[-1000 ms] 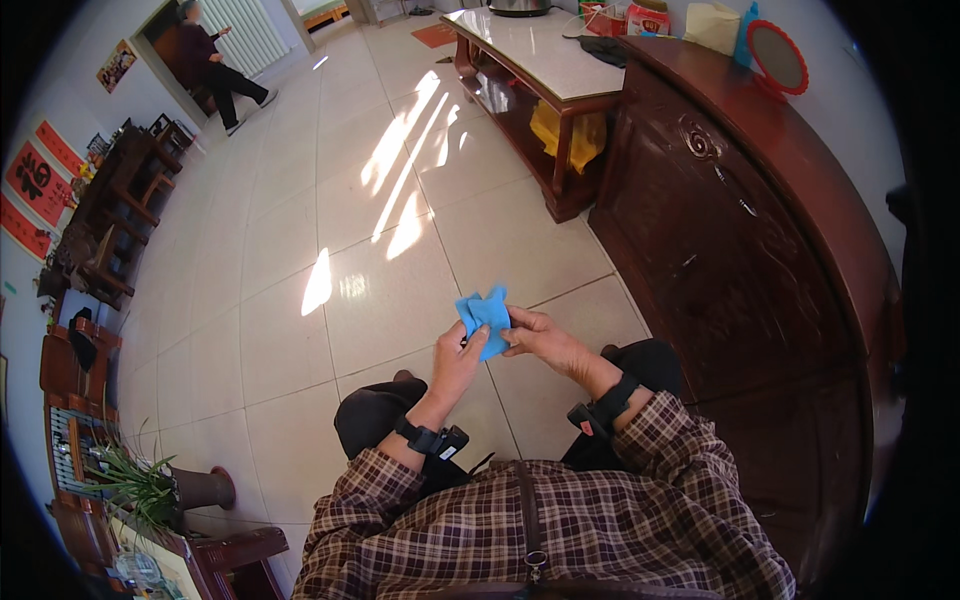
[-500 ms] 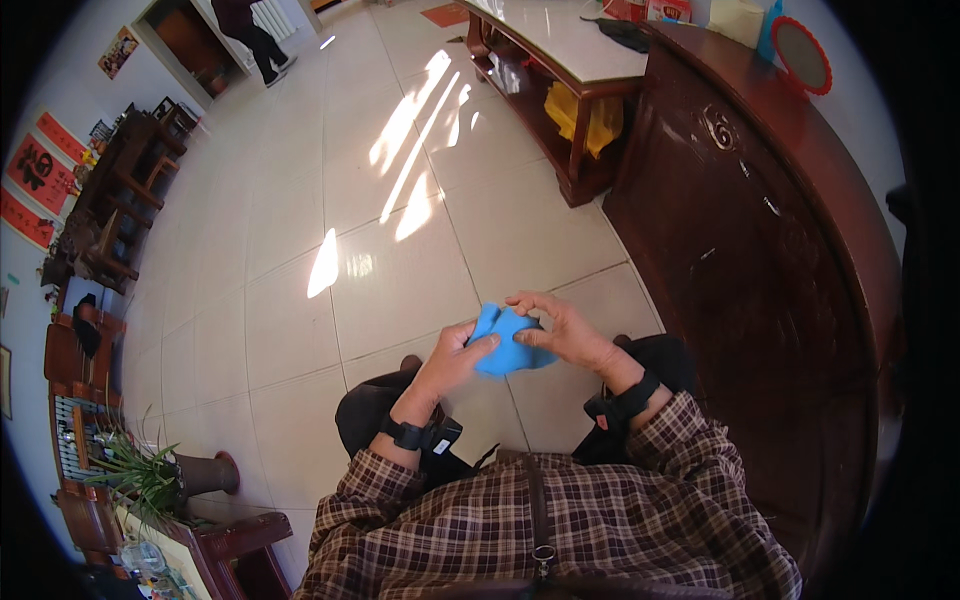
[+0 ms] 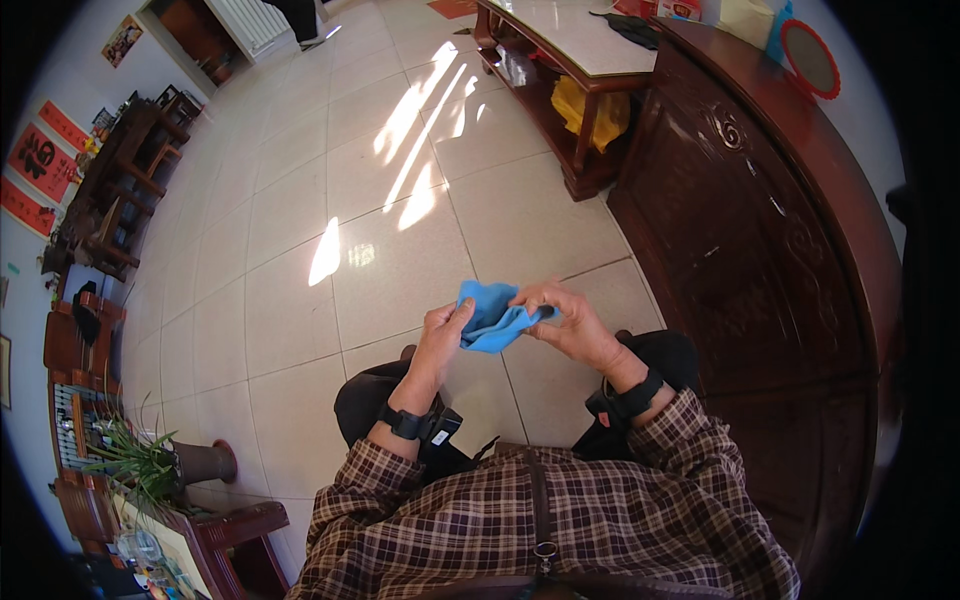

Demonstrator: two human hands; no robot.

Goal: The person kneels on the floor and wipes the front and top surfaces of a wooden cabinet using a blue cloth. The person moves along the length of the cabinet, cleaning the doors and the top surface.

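A bright blue cloth (image 3: pixel 487 322) is held between my two hands, spread and folded over above the floor. My left hand (image 3: pixel 438 338) pinches its left side, thumb on top. My right hand (image 3: pixel 573 328) has its fingers curled at the cloth's right edge. By those right fingertips a small dark, rounded thing (image 3: pixel 546 312) shows against the blue. The cloth and fingers hide the rest of it, so I cannot tell its kind.
A dark carved wooden cabinet (image 3: pixel 740 210) stands close on my right, with a wooden table (image 3: pixel 585 75) beyond it. To the lower left are a potted plant (image 3: pixel 150 465) and a low table (image 3: pixel 235 525). At the far end a person's dark-clad legs (image 3: pixel 300 20) show.
The cloth has opened out from a bunched shape, and both hands have lifted slightly. My left hand has shifted a little left. The far person has moved right, partly out of view.
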